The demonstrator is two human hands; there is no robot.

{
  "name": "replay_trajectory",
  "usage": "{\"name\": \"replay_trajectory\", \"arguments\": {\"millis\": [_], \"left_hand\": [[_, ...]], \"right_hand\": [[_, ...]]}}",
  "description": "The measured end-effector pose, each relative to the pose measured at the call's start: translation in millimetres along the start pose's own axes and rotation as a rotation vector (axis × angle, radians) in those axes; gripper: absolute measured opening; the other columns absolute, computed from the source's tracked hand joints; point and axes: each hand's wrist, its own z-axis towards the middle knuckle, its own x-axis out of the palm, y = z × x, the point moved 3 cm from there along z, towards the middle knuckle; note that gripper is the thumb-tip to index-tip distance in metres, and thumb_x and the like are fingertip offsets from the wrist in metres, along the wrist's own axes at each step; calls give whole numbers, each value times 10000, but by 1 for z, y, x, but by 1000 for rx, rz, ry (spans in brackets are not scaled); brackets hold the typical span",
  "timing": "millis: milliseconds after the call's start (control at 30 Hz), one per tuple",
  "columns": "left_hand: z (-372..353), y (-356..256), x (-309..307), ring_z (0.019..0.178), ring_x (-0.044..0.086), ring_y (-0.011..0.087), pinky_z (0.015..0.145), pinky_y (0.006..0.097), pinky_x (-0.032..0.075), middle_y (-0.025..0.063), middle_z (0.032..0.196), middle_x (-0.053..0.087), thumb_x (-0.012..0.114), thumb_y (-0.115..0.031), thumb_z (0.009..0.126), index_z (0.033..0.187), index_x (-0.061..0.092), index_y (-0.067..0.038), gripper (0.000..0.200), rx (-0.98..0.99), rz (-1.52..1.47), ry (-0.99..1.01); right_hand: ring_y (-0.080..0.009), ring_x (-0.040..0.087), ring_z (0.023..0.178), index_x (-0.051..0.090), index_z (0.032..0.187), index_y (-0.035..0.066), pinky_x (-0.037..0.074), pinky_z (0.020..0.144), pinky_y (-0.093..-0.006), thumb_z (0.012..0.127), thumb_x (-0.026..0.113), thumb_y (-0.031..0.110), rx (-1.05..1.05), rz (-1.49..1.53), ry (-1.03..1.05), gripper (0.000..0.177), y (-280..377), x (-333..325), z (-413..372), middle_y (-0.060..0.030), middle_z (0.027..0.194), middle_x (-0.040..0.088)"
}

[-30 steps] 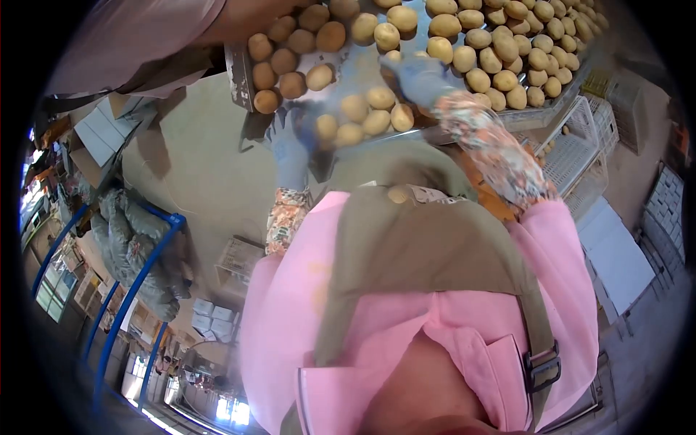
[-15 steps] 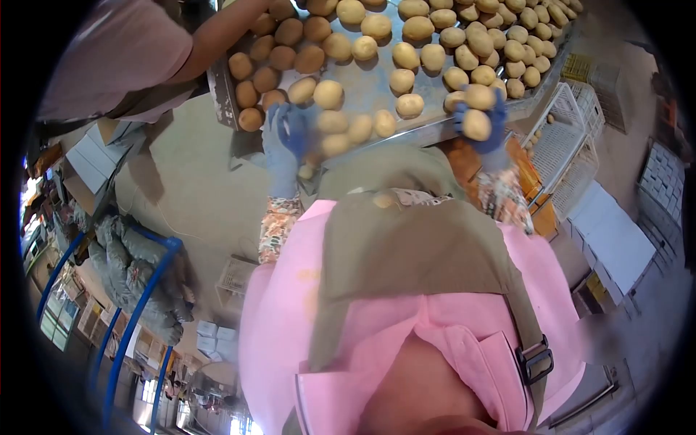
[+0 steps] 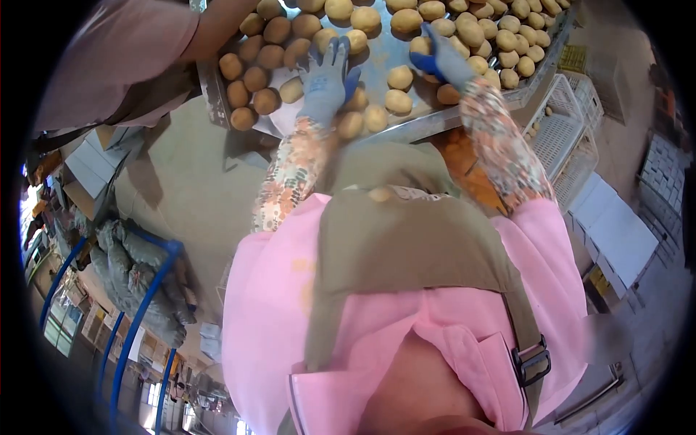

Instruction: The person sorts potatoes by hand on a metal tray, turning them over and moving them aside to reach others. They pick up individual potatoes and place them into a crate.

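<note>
Many round potatoes (image 3: 398, 101) lie on a metal-edged table (image 3: 435, 125). My left hand (image 3: 326, 80), in a grey and blue glove, is palm down over them with its fingers spread; a potato (image 3: 356, 41) is close by its fingertips. My right hand (image 3: 444, 59), gloved alike, reaches over the table from the right. Its thumb and fingers are apart, with a potato (image 3: 420, 46) in the gap between them; a firm grip does not show. Its palm is hidden.
At the upper left, another person's arm (image 3: 217, 29) extends over browner potatoes (image 3: 255, 78). White plastic crates (image 3: 558, 134) stand right of the table. A blue metal frame (image 3: 148, 308) and grey sacks (image 3: 134, 268) are at the lower left.
Both my hands have moved forward over the table, the left also rightward and the right leftward. The two potatoes earlier in my right hand are no longer in it.
</note>
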Motion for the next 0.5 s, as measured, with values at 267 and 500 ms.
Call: {"name": "replay_trajectory", "arguments": {"millis": [267, 500], "left_hand": [[-101, 57, -26, 1407, 231, 313, 1065, 636, 207, 34, 1533, 264, 491, -458, 913, 1481, 273, -243, 645, -273, 105, 144], [-140, 58, -31, 1382, 260, 340, 1095, 594, 136, 122, 1525, 260, 519, -378, 912, 1435, 380, -178, 577, -186, 112, -5]], "right_hand": [[-332, 591, 937, 516, 1168, 80, 478, 847, -405, 727, 745, 365, 201, 469, -95, 573, 1, 14, 4, -178, 1047, 588], [-316, 616, 903, 614, 1127, 153, 467, 862, -399, 809, 642, 270, -322, -274, -68, 339, 29, 6, -28, -107, 976, 655]]}}
